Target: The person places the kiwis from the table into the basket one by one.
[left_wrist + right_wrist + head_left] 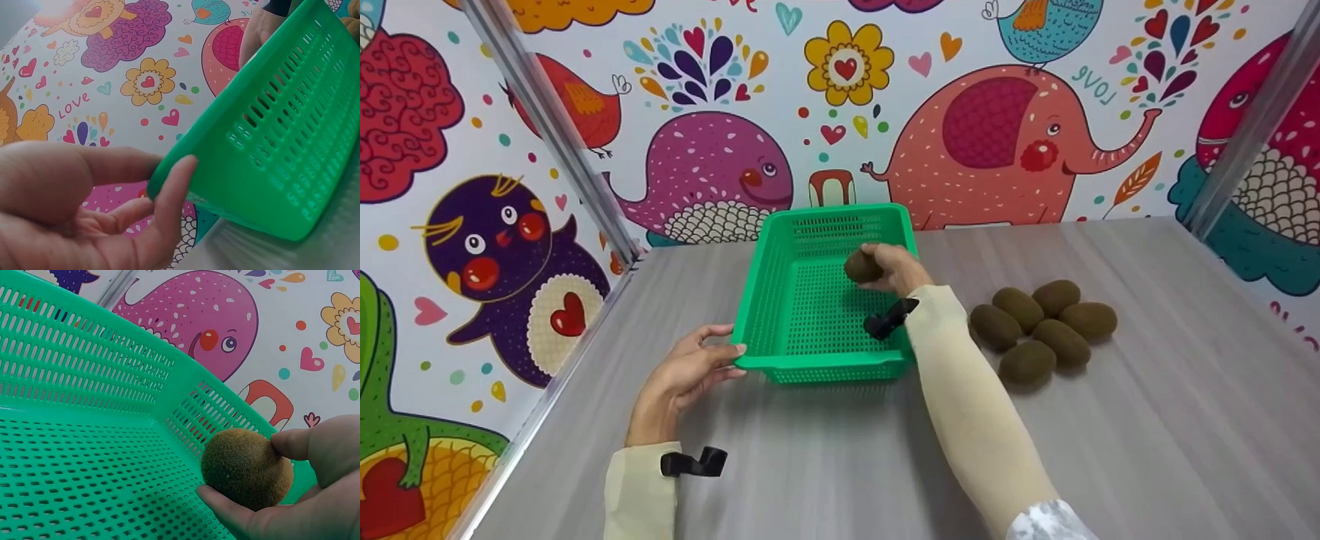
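Observation:
A green perforated plastic basket (750,300) stands on the table, its floor bare in the head view. My left hand (690,375) pinches its near left corner; in the left wrist view the thumb and a finger clasp the rim (169,169) from both sides. Over the basket's far right part, my right hand (894,268) holds a brown fuzzy kiwi (244,467) between thumb and fingers, within the walls as the right wrist view shows. To the right of the basket, several more kiwis (1061,343) lie grouped together on the table.
The grey wood-grain table (825,465) meets a cartoon-printed wall (840,150) behind the basket. Metal posts (547,112) rise at the table's far left and far right corners. Black wrist mounts (694,462) sit on both sleeves.

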A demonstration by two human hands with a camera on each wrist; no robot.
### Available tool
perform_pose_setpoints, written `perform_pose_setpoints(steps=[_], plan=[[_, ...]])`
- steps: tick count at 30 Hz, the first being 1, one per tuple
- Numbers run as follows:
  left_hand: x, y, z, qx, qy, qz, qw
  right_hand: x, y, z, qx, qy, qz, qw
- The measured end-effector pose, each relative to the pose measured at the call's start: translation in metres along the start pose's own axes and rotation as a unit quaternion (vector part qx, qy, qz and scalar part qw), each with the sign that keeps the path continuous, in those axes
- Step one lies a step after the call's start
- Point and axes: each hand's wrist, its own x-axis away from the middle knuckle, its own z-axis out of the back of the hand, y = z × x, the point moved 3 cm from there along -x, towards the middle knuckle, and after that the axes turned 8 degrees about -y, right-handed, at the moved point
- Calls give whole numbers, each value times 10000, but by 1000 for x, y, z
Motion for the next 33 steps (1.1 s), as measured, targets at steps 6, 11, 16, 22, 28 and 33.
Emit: perform_pose_setpoints(steps=[6, 11, 16, 22, 28, 33], plan=[[-1, -1, 0, 29, 38, -12, 10000, 1, -1, 0, 137, 54, -87, 9999], [0, -1, 0, -12, 45, -19, 10000, 2, 0, 0, 108, 39, -78, 9999], [1, -1, -1, 6, 25, -38, 10000, 2, -1, 0, 166, 45, 2, 9999], [0, 1, -1, 15, -8, -42, 10000, 3, -2, 1, 243, 1, -110, 9996], [0, 1, -1, 35, -26, -13, 10000, 7, -4, 3, 342, -46, -277, 9990], [-1, 1, 1, 22, -38, -10, 10000, 11, -7, 2, 146, -294, -270, 9991]])
